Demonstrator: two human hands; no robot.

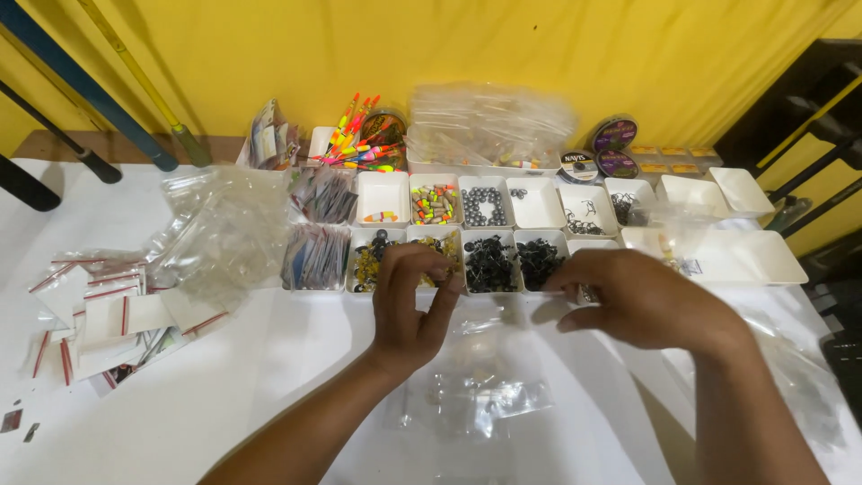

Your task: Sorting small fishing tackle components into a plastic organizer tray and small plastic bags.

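Note:
My left hand [409, 301] reaches forward, its bent fingers dipping into a white tray of yellow and dark small pieces [366, 262]. Whether the fingers hold anything is hidden. My right hand [642, 301] hovers just right of a tray of black pieces [539, 259], thumb and fingers pinched on a small pale piece [587, 294] that is mostly hidden. Another tray of black pieces [489, 265] sits between the two hands. Clear small plastic bags [476, 382] lie on the white table [269, 377] below both hands.
Two rows of white trays hold grey balls [483, 207], coloured floats [435, 203] and hooks [585, 220]. Bright floats [359, 144], line spools [579, 166] and bag stacks [489, 121] stand behind. Crumpled clear bags [220, 233] and red-striped zip bags [108, 314] lie left. Empty trays [763, 256] sit right.

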